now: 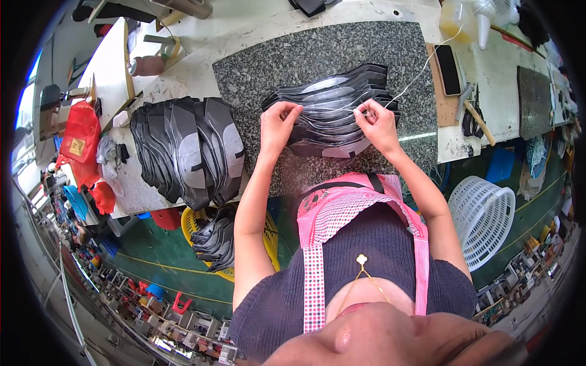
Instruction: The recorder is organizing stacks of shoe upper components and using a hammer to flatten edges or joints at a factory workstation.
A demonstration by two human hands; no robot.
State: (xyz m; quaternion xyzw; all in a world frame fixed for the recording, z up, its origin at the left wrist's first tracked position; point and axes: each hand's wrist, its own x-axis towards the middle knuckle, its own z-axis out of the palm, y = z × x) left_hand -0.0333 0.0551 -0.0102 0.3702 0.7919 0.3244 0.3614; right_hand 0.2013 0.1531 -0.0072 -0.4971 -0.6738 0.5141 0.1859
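On the speckled granite slab (244,79) lies a fanned stack of black curved pieces (323,100), some with grey patches. A thin white cord (421,72) comes down from the upper right and crosses the stack. My left hand (279,127) is closed in a pinch at the stack's left side, at the cord's left end. At the right side, my right hand (378,128) pinches the cord between thumb and fingers. The two hands are apart, with the cord stretched between them over the pieces.
Left of the slab sits a larger pile of black pieces (189,146). A yellow basket (271,238) below holds more. To the right are a phone (447,70), a wooden-handled hammer (479,122) and a white plastic basket (488,216). Bottles (458,21) stand at the far right.
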